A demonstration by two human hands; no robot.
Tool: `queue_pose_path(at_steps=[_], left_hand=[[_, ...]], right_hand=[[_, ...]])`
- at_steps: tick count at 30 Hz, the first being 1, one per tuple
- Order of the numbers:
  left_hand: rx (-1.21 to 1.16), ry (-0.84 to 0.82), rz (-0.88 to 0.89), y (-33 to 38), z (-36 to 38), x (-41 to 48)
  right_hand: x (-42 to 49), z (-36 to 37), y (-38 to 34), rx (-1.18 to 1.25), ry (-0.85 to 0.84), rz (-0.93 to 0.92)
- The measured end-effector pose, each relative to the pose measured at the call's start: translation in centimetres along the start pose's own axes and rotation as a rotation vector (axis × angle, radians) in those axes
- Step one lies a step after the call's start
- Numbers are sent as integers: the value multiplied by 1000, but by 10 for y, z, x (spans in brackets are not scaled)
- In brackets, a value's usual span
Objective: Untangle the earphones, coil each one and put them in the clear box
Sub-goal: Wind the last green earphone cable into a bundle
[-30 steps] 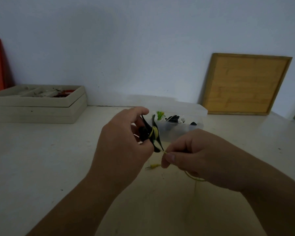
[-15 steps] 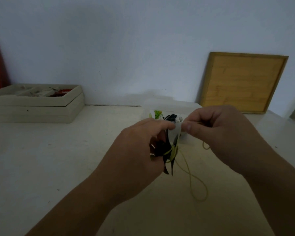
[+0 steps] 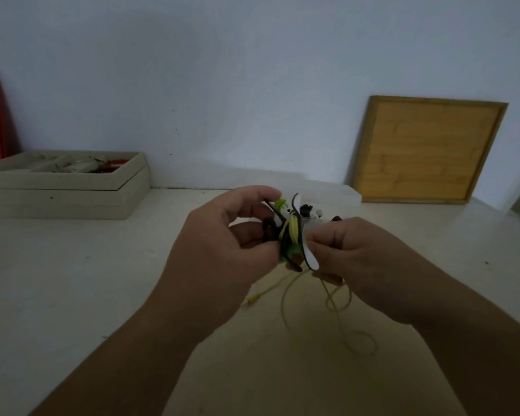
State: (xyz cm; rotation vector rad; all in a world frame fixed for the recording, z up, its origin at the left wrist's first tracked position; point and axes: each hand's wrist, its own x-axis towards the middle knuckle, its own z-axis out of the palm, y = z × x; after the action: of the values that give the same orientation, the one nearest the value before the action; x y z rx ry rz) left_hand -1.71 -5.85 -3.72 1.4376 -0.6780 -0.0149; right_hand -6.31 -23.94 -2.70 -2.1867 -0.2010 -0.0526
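I see the left hand point(image 3: 222, 253) at the centre of my view, its thumb and curled fingers gripping a tangled bundle of earphones point(image 3: 287, 235), black, green and yellow cords wound together. The right hand point(image 3: 354, 259) meets the bundle from 3 o'clock, fingers curled and pinching its side next to a flat white tab point(image 3: 309, 257); exactly which strand it pinches I cannot tell. A loose yellow cord point(image 3: 338, 309) hangs from the bundle toward 5 o'clock in loops above the table point(image 3: 87, 295), its plug point(image 3: 252, 299) dangling at 7 o'clock from the bundle. The clear box point(image 3: 345, 196) sits on the table just behind the hands, at 12 o'clock from them, with a few black, white and green pieces showing inside. At 9 o'clock a beige tray point(image 3: 72, 190) stands against the wall; at 2 o'clock a wooden board point(image 3: 427, 151) leans there
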Motion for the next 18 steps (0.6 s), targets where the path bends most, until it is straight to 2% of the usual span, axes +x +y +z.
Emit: queue_pose_path(at_steps=[3,9,14,18], left_hand=[[-47,30,-42,-2,0,2],[-29,57,-114,-1,-3,1],[29,269,-110,7,-11,4],[61,487,-114,4,-29,9]], right_hand=[[1,3,0,-8,-59,-35],[-1,-1,1,-88,-64,-35],[-9,-11,-6,-148,-163,51],[-14,-29,-8,-212,-146,104]])
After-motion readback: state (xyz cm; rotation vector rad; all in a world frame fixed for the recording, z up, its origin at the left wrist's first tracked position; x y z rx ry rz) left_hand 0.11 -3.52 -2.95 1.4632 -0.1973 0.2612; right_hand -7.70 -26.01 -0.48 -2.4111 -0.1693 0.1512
